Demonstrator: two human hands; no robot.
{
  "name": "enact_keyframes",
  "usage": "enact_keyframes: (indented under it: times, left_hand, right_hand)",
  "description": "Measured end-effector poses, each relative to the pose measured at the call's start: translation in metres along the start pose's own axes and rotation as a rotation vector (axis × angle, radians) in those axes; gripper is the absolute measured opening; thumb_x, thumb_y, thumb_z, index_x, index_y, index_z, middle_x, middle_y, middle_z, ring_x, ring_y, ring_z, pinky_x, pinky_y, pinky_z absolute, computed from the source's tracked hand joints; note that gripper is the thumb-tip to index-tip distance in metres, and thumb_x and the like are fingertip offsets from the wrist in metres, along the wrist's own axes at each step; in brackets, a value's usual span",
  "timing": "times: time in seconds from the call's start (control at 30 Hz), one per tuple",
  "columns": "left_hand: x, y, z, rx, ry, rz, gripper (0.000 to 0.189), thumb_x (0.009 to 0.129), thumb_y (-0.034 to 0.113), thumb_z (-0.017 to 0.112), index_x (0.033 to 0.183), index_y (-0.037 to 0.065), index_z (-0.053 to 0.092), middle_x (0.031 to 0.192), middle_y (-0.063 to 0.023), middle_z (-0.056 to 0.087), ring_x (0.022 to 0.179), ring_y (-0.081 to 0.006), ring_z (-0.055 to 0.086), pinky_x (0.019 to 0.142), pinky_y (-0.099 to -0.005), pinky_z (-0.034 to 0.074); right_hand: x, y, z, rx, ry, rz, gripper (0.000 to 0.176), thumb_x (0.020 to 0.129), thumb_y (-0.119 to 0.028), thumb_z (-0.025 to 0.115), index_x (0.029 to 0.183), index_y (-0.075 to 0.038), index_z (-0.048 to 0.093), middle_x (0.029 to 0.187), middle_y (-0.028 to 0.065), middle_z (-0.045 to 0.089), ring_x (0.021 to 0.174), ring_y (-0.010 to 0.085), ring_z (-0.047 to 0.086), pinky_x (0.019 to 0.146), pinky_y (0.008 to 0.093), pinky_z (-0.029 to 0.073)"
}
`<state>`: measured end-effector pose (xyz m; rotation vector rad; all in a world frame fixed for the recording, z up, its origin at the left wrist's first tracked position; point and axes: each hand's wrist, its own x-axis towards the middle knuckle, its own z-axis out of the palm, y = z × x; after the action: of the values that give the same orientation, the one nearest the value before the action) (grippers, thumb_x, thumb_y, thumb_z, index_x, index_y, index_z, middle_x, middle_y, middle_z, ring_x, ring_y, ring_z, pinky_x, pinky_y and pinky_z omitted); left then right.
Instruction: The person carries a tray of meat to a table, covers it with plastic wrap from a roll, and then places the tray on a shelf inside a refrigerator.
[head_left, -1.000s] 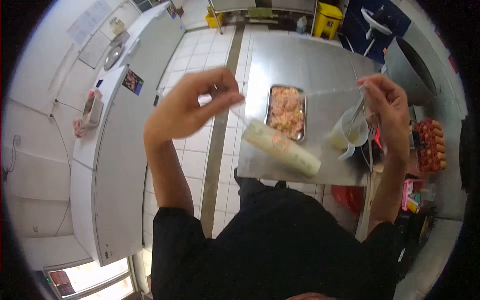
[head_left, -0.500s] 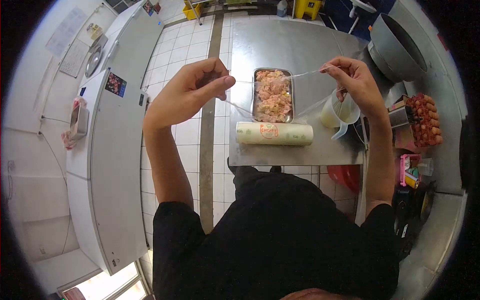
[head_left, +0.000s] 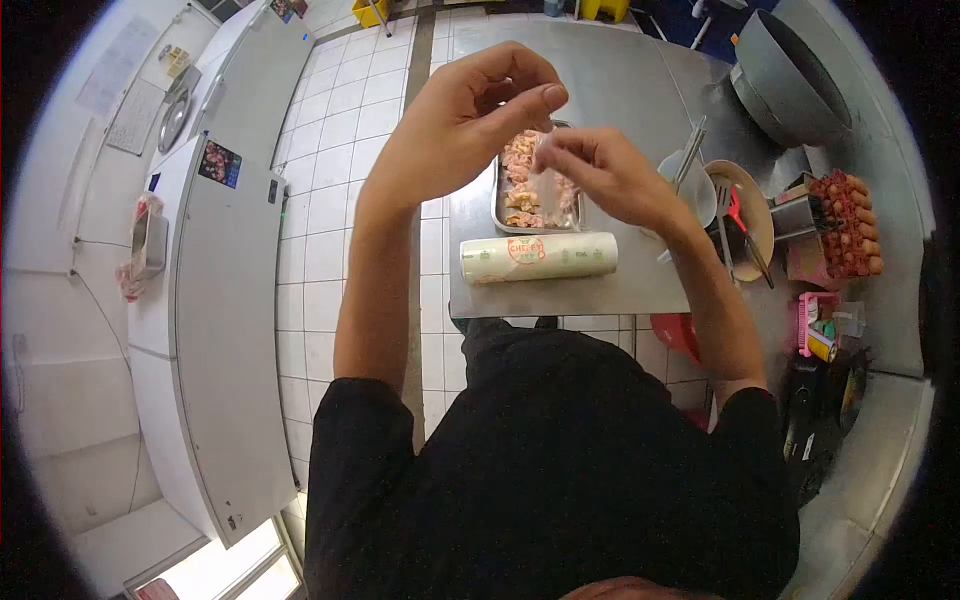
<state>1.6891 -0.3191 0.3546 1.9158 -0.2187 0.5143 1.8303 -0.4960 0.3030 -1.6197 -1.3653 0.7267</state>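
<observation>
My left hand is raised over a metal tray of raw meat pieces, its thumb and fingers pinched on clear cling film. Close by, on the right and slightly lower, my right hand also pinches the cling film, which hangs bunched and hard to see between the hands. Both hands hide part of the tray. In front of it, a thick cling film roll with a red printed logo lies sideways on the steel table.
Right of my hands stand a plastic jug with a whisk and a pan holding a red-and-black utensil. Farther right are stacked eggs, a pink basket and a large grey pot. White freezers line the left.
My hands have come together from wide apart; the film stretched between them is now slack and bunched. The right hand has moved left, uncovering the pan, and the left hand has moved right and up.
</observation>
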Motion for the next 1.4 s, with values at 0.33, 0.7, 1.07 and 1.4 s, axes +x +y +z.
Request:
enact_keyframes:
  times: [0.33,0.7,1.07,1.4]
  left_hand:
    - [-0.147,-0.19,0.099,0.324,-0.07,-0.564,0.077,0.075,0.036,0.091,0.136,0.002,0.058,0.131,-0.02,0.063,0.111,-0.0346,0.067,0.094,-0.0424,0.056]
    - [-0.187,-0.225,0.121,0.036,0.13,-0.631,0.03,0.096,0.028,0.074,0.102,-0.001,0.079,0.092,-0.014,0.077,0.083,-0.0203,0.072,0.078,-0.0352,0.055]
    - [-0.169,-0.211,0.115,-0.013,0.092,-0.759,0.03,0.099,0.027,0.073,0.107,-0.003,0.076,0.088,-0.0089,0.075,0.08,-0.0137,0.065,0.074,-0.0321,0.053]
    - [-0.17,-0.218,0.11,0.055,0.028,-0.685,0.03,0.094,0.025,0.078,0.107,-0.002,0.077,0.093,-0.0124,0.076,0.086,-0.0183,0.071,0.08,-0.0333,0.057]
  right_hand:
    - [-0.011,0.021,-0.017,0.188,0.223,-0.038,0.035,0.108,-0.031,0.055,0.1,0.001,0.067,0.081,0.0001,0.061,0.075,0.007,0.053,0.069,0.0263,0.045]
    - [-0.05,0.06,-0.124,0.525,0.883,-0.094,0.022,0.104,-0.027,0.065,0.115,-0.008,0.071,0.097,0.0015,0.068,0.085,0.0109,0.064,0.08,0.0274,0.054]
    - [-0.158,0.015,-0.161,0.555,0.323,0.088,0.015,0.103,-0.023,0.066,0.107,-0.009,0.065,0.083,0.0028,0.062,0.089,0.0083,0.064,0.077,0.0276,0.054]
    - [-0.055,0.187,0.093,-0.283,-0.058,0.404,0.046,0.09,-0.025,0.074,0.131,-0.011,0.059,0.092,0.0263,0.07,0.093,0.0466,0.069,0.08,0.0524,0.053]
